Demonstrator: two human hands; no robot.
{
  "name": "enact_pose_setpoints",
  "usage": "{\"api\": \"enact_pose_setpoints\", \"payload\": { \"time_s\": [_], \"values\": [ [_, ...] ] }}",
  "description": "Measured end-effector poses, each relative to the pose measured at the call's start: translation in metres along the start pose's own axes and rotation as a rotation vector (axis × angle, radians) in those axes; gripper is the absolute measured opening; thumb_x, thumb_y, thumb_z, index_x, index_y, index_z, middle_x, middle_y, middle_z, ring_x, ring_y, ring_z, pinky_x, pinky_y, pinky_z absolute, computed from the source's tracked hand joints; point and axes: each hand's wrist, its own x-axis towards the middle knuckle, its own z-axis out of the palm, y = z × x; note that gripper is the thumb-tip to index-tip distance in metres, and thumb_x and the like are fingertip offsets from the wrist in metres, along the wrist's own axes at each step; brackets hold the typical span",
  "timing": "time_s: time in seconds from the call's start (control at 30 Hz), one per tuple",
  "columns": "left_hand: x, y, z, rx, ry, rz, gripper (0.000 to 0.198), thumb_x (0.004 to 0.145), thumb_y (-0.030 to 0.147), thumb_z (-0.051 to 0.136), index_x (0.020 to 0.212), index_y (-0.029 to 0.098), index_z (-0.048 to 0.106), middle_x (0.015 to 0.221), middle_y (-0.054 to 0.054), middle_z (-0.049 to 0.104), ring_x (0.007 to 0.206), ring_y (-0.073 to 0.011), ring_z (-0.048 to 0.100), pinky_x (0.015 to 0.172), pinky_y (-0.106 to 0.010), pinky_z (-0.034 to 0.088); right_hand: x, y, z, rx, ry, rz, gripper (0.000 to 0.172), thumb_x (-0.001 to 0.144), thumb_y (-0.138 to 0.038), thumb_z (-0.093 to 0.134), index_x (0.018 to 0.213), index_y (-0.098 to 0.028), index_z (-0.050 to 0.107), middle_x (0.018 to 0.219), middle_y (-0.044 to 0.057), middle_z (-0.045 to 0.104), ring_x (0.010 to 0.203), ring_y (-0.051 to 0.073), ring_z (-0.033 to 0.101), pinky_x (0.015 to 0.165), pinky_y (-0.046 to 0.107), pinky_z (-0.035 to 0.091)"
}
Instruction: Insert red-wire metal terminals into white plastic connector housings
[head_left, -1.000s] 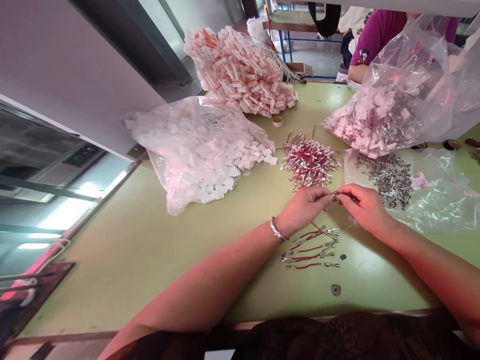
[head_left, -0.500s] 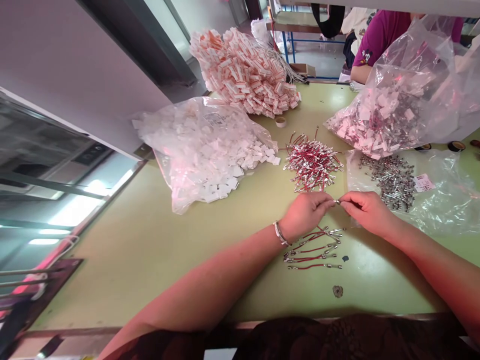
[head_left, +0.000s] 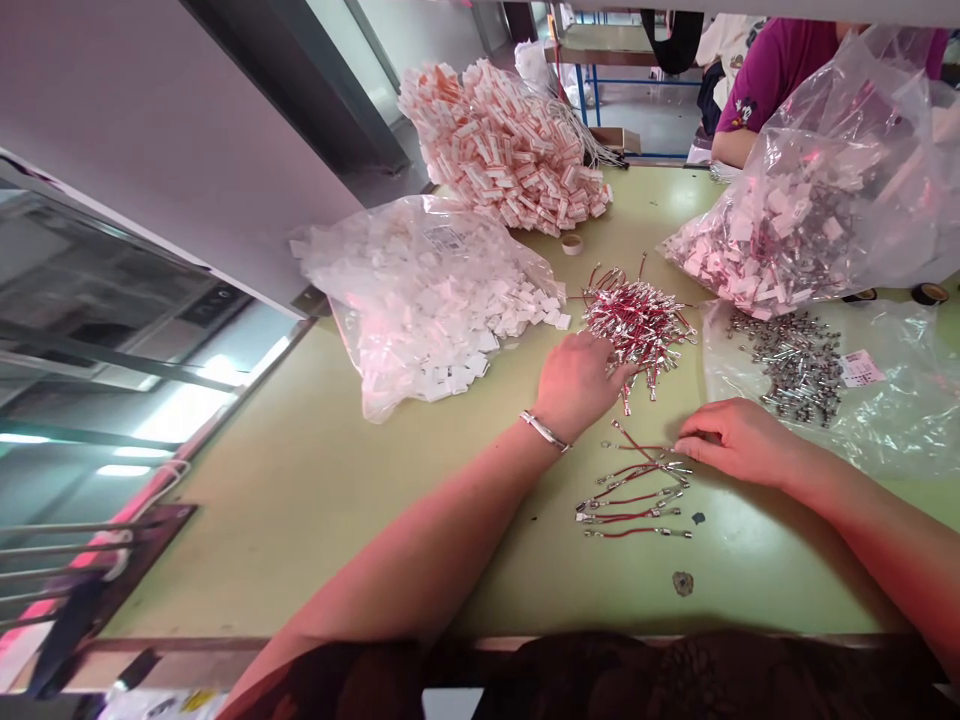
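My left hand [head_left: 577, 385], with a white bracelet at its wrist, reaches to the near left edge of a pile of red wires [head_left: 637, 315] with metal terminals. Its fingers are bent together among the wires; what is between them is hidden. My right hand [head_left: 731, 440] pinches the right end of a red wire [head_left: 646, 447] just above the table. Below it, several red wires with small cylindrical fuses [head_left: 675, 533] on their right ends lie in a loose row. To the right, a heap of loose fuses [head_left: 799, 365] rests on a clear plastic sheet [head_left: 892, 410].
A clear bag of white plastic pieces [head_left: 442, 310] lies left, with a heap of pinkish-white connectors [head_left: 510, 150] behind it. Another bag of white pieces [head_left: 787, 220] stands back right, near a person in a purple sleeve [head_left: 780, 75]. A tape roll [head_left: 571, 245] sits between.
My hands, together at a small metal piece before, are now apart. The left has moved back and left to the wire pile; the right has lowered slightly with the wire's end.
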Motion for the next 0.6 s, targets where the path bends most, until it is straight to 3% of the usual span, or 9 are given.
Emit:
{"api": "enact_pose_setpoints", "payload": {
  "time_s": [0.07, 0.13, 0.2, 0.27, 0.37, 0.53, 0.6],
  "values": [
    [0.002, -0.009, 0.008, 0.035, -0.033, -0.013, 0.024, 0.076, 0.038, 0.065, 0.065, 0.018, 0.058, 0.067, -0.006, 0.057, 0.069, -0.0199, 0.051, 0.06, -0.031, 0.041, 0.002, 0.01, -0.009, -0.098, 0.043, 0.034, 0.034, 0.091, -0.041, 0.047, 0.072, -0.022, 0.068, 0.066, 0.003, 0.063, 0.059, 0.014, 0.052, 0.056, 0.029, 0.035],
    [0.002, -0.014, 0.014, -0.024, -0.07, -0.032, 0.02, 0.075, 0.03, 0.063, 0.061, 0.018, 0.057, 0.064, -0.005, 0.056, 0.063, -0.0172, 0.049, 0.055, -0.028, 0.037, 0.004, 0.029, -0.022, -0.235, 0.152, 0.189, 0.035, 0.093, -0.038, 0.042, 0.077, -0.021, 0.068, 0.071, 0.004, 0.063, 0.062, 0.015, 0.053, 0.056, 0.029, 0.034],
    [0.004, -0.018, 0.017, -0.139, -0.119, -0.08, 0.02, 0.075, 0.026, 0.06, 0.057, 0.018, 0.057, 0.06, -0.003, 0.055, 0.056, -0.0141, 0.046, 0.051, -0.027, 0.034, 0.005, 0.052, -0.034, -0.432, 0.219, 0.353, 0.025, 0.09, -0.034, 0.048, 0.087, -0.02, 0.069, 0.086, 0.007, 0.065, 0.071, 0.018, 0.057, 0.057, 0.03, 0.034],
    [0.007, -0.021, 0.014, -0.264, -0.193, -0.164, 0.021, 0.076, 0.027, 0.058, 0.057, 0.018, 0.06, 0.055, -0.001, 0.054, 0.052, -0.0123, 0.044, 0.05, -0.026, 0.032, 0.006, 0.072, -0.04, -0.598, 0.197, 0.456, 0.021, 0.087, -0.031, 0.052, 0.094, -0.019, 0.068, 0.095, 0.009, 0.064, 0.079, 0.021, 0.058, 0.058, 0.03, 0.033],
    [0.013, -0.025, 0.003, -0.37, -0.263, -0.228, 0.019, 0.076, 0.027, 0.059, 0.059, 0.018, 0.062, 0.056, 0.0, 0.055, 0.053, -0.0118, 0.046, 0.053, -0.026, 0.035, 0.006, 0.088, -0.038, -0.754, 0.164, 0.467, 0.021, 0.087, -0.025, 0.051, 0.096, -0.015, 0.066, 0.097, 0.013, 0.063, 0.085, 0.024, 0.058, 0.059, 0.031, 0.034],
    [0.018, -0.015, -0.017, -0.379, -0.042, -0.097, 0.014, 0.078, 0.019, 0.055, 0.064, 0.016, 0.059, 0.075, -0.005, 0.061, 0.073, -0.0155, 0.055, 0.07, -0.031, 0.043, 0.007, 0.084, -0.031, -0.847, 0.207, 0.43, 0.028, 0.09, -0.02, 0.04, 0.092, -0.009, 0.066, 0.094, 0.019, 0.063, 0.085, 0.027, 0.059, 0.059, 0.033, 0.034],
    [0.013, -0.004, -0.018, -0.48, -0.076, -0.116, 0.013, 0.081, 0.017, 0.051, 0.071, 0.016, 0.059, 0.075, -0.004, 0.062, 0.071, -0.0145, 0.055, 0.068, -0.03, 0.044, 0.007, 0.075, -0.032, -0.813, 0.293, 0.473, 0.03, 0.09, -0.023, 0.039, 0.092, -0.009, 0.065, 0.089, 0.018, 0.065, 0.078, 0.027, 0.06, 0.058, 0.034, 0.034]
  ]
}}
